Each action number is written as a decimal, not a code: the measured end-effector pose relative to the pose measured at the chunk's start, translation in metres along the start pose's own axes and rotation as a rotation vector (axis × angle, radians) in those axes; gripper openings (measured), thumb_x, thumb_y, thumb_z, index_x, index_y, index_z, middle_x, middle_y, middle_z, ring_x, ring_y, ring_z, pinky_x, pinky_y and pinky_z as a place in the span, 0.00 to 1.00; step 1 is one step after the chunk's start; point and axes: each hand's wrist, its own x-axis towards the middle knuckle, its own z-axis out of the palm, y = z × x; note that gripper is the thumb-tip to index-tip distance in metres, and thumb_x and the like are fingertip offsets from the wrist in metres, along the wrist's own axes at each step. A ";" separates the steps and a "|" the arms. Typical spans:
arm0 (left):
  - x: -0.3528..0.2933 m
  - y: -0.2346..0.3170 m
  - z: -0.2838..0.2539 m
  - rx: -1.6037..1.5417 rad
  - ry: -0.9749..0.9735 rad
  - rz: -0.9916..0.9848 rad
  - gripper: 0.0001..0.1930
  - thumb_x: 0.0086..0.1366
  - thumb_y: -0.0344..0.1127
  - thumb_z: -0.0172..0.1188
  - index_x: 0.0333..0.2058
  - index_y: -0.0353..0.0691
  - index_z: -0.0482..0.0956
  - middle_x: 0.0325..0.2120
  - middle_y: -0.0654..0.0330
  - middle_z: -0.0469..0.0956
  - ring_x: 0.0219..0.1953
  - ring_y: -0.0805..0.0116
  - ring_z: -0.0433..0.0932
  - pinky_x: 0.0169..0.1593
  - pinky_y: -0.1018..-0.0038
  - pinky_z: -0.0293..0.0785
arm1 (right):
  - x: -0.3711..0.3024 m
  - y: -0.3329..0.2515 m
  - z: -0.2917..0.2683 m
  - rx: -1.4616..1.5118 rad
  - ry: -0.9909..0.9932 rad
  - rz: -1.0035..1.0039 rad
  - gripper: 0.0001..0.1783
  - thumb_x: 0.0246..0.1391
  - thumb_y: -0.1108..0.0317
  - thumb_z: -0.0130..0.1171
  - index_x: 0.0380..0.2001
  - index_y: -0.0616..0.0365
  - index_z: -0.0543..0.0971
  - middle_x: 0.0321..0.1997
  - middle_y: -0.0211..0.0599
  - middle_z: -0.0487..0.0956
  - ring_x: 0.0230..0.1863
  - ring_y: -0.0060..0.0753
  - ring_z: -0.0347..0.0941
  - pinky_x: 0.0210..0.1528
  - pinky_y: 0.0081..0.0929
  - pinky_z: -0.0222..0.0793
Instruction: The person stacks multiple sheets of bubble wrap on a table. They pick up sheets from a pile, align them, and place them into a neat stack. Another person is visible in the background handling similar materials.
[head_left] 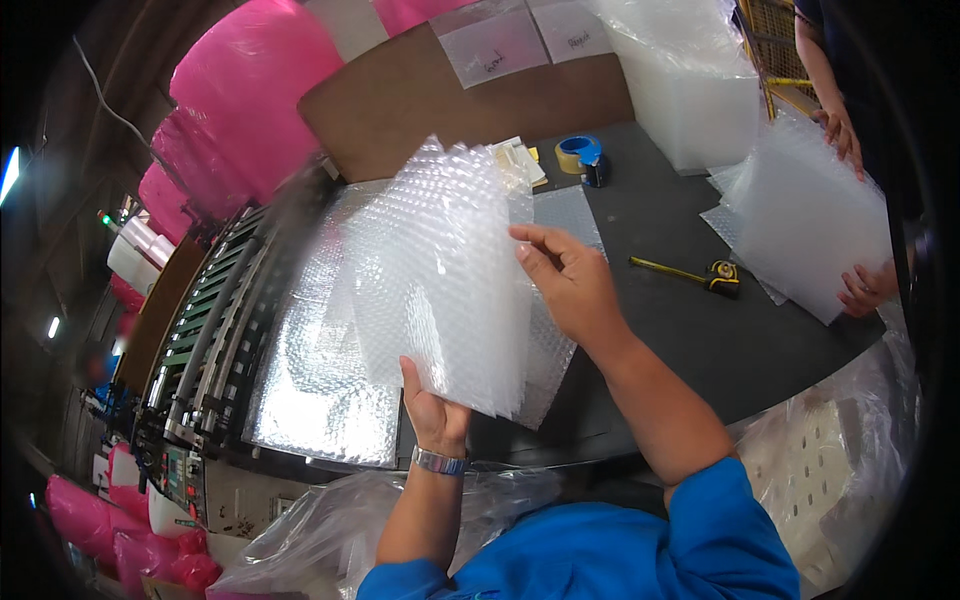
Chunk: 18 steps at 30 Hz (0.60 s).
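Observation:
A stack of clear bubble wrap sheets [440,270] is held up and tilted in front of me, its edges fanned unevenly. My left hand [434,408] grips its lower edge, thumb in front and the other fingers hidden behind. At the right edge of the stack my right hand [572,280] pinches with thumb and forefinger at a sheet corner. Beneath lie more bubble wrap sheets [325,390] on the dark table [680,330], one shiny at the left and others partly covered by the held stack.
A tape measure [722,279], partly pulled out, and a tape dispenser [584,158] lie on the table. At right, another person's hands [862,290] hold a separate bubble wrap stack [815,220]. A roller machine [205,330] adjoins the left side; a tall plastic-covered pile [690,100] stands behind.

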 end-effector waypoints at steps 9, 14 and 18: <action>-0.006 -0.008 -0.033 0.077 -0.014 0.018 0.30 0.62 0.53 0.41 0.55 0.35 0.54 0.53 0.52 0.61 0.54 0.56 0.61 0.56 0.60 0.57 | -0.003 -0.010 -0.010 0.242 -0.206 0.461 0.12 0.52 0.64 0.52 0.35 0.61 0.76 0.26 0.31 0.75 0.17 0.15 0.64 0.15 0.12 0.58; -0.001 -0.015 -0.060 0.010 -0.041 -0.099 0.30 0.62 0.52 0.41 0.55 0.34 0.54 0.53 0.51 0.61 0.54 0.55 0.61 0.56 0.59 0.57 | -0.003 -0.004 -0.008 0.225 -0.289 0.520 0.12 0.52 0.64 0.52 0.34 0.61 0.76 0.26 0.31 0.74 0.14 0.15 0.64 0.11 0.11 0.56; -0.001 -0.017 -0.064 -0.013 -0.023 -0.101 0.30 0.62 0.52 0.41 0.55 0.34 0.54 0.53 0.50 0.61 0.54 0.54 0.61 0.57 0.59 0.56 | -0.004 0.004 -0.005 0.196 -0.305 0.536 0.13 0.52 0.64 0.52 0.35 0.62 0.75 0.27 0.31 0.75 0.13 0.15 0.64 0.11 0.11 0.56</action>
